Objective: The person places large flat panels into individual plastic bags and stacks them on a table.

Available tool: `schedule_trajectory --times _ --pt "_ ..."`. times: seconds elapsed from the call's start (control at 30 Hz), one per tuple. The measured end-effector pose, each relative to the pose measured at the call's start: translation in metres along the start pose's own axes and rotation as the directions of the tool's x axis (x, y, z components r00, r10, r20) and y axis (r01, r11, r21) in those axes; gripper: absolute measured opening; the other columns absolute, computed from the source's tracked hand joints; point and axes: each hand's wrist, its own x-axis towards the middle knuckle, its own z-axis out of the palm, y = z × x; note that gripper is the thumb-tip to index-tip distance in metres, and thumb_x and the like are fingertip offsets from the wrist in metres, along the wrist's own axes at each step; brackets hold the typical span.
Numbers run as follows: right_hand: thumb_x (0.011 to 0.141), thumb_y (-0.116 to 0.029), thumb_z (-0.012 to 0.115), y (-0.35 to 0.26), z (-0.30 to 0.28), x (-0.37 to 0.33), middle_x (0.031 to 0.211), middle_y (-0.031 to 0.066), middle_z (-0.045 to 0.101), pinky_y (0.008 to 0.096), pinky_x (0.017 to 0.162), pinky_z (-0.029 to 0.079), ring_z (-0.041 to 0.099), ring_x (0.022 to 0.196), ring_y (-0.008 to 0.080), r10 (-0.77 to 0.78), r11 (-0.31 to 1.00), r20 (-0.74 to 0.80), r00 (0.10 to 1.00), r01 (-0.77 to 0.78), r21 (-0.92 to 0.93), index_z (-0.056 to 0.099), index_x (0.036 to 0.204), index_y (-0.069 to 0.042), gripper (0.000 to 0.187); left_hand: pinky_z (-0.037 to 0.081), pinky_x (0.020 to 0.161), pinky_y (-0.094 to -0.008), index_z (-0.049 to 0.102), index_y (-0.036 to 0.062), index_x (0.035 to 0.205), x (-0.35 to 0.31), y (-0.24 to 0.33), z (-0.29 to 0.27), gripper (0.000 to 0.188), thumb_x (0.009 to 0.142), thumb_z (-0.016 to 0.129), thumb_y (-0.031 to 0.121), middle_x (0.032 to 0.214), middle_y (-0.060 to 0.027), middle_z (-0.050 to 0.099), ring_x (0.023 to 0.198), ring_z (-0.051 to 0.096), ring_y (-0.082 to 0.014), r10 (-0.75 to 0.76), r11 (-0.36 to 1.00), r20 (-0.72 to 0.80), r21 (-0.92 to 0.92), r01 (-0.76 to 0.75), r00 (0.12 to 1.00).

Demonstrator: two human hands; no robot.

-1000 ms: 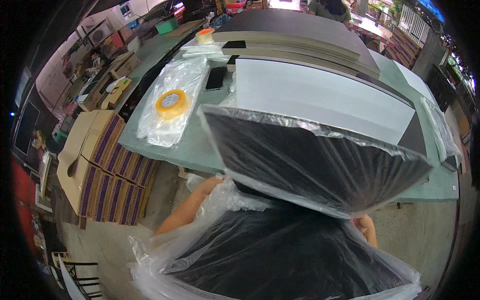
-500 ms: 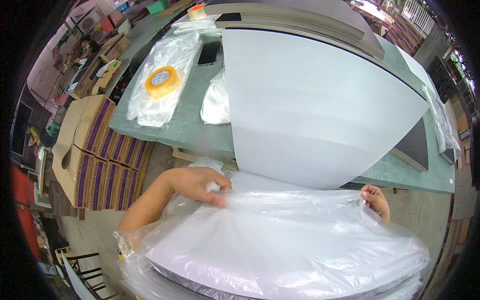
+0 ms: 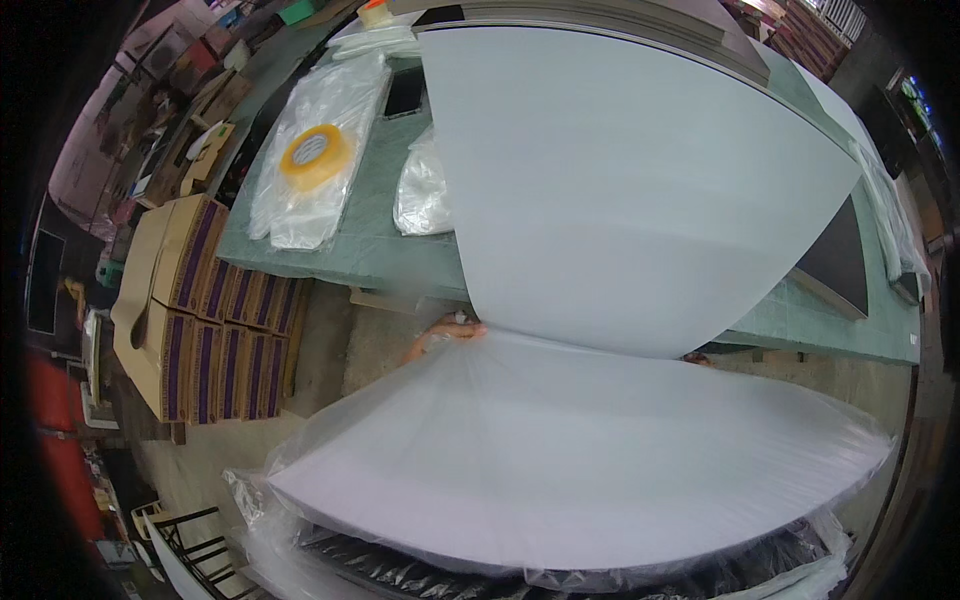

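Observation:
A large white panel [image 3: 640, 190] lies on the green table and slopes down past its near edge toward me. A big clear plastic bag [image 3: 590, 460] stretches over white board in front of me, its far edge drawn up against the panel. My left hand [image 3: 443, 334] is closed on that far edge, left of the panel, with the plastic gathered at its fingertips. On the right, my right hand [image 3: 697, 358] shows only a few fingers at the bag's edge, closed on it; the rest is hidden behind plastic and panel. Dark material in crinkled plastic [image 3: 420, 560] shows underneath.
On the green table [image 3: 385, 255] are flat clear bags [image 3: 285, 215], a yellow tape roll [image 3: 317, 157], a black phone-like slab [image 3: 404, 92] and a dark board [image 3: 838, 262]. Stacked cardboard boxes [image 3: 165, 270] stand at left. A black metal rack [image 3: 195, 545] is lower left.
Both hands have moved away from me toward the table, drawing the bag's edge farther up against the panel. The plastic is now smoother and tauter, and both hands are more hidden.

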Motion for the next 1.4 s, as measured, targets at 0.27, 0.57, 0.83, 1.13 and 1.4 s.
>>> schedule_trajectory --times 0.27,0.57,0.83,1.13,1.4 --pt "0.080 -0.011 0.047 -0.016 0.002 -0.012 0.070 0.0036 0.053 0.0261 0.056 0.041 0.050 0.058 0.0135 0.060 0.987 0.018 0.998 -0.057 -0.151 0.052 0.075 -0.002 0.012 0.042 0.060 -0.0241 0.056 0.0053 0.089 0.007 -0.013 0.008 0.026 0.069 0.065 0.020 0.081 -0.0015 0.057 0.070 0.051 -0.0095 -0.056 0.930 -0.041 0.361 0.067 0.998" --pt "0.081 -0.029 0.054 -0.196 -0.091 -0.117 0.101 0.0195 0.056 0.0342 0.082 0.043 0.056 0.092 0.0282 -0.912 0.408 0.371 0.178 0.281 0.869 0.055 0.104 0.002 0.038 0.045 0.060 -0.0230 0.057 0.0060 0.085 -0.198 0.196 -0.064 0.018 0.067 0.060 0.006 0.075 -0.0051 0.056 0.066 0.054 -0.0123 0.732 0.656 0.181 0.074 -0.751 0.657" --pt "0.083 -0.042 0.046 -0.134 0.029 -0.040 0.136 0.0171 0.022 0.0379 0.102 0.014 0.014 0.127 0.0282 -0.233 0.939 0.858 0.458 0.334 0.076 0.029 0.129 -0.003 0.062 0.043 0.072 -0.0350 0.056 0.0042 0.090 -0.065 0.117 0.075 0.018 0.073 0.050 0.005 0.086 -0.0115 0.059 0.084 0.055 -0.0265 0.374 0.749 0.558 0.288 -0.596 0.740" --pt "0.079 -0.050 0.046 -0.139 0.017 0.011 0.118 0.0172 0.046 0.0374 0.093 0.031 0.041 0.112 0.0292 0.072 0.657 0.754 0.653 0.538 -0.528 0.045 0.116 0.001 0.063 0.044 0.069 -0.0347 0.057 0.0023 0.082 -0.020 0.129 0.073 0.011 0.078 0.050 0.011 0.079 -0.0128 0.059 0.075 0.056 -0.0243 0.567 0.584 0.421 0.401 -0.706 0.708" --pt "0.075 -0.017 0.065 -0.294 0.049 -0.046 0.078 -0.0034 0.048 0.0249 0.066 0.039 0.045 0.072 0.0060 -0.463 0.886 0.600 0.653 0.367 0.284 0.052 0.094 -0.004 0.027 0.040 0.046 -0.0197 0.054 0.0046 0.093 -0.105 0.254 0.046 0.015 0.085 0.043 0.010 0.069 -0.0039 0.052 0.054 0.047 -0.0058 0.740 0.662 -0.110 -0.058 -0.747 0.664"
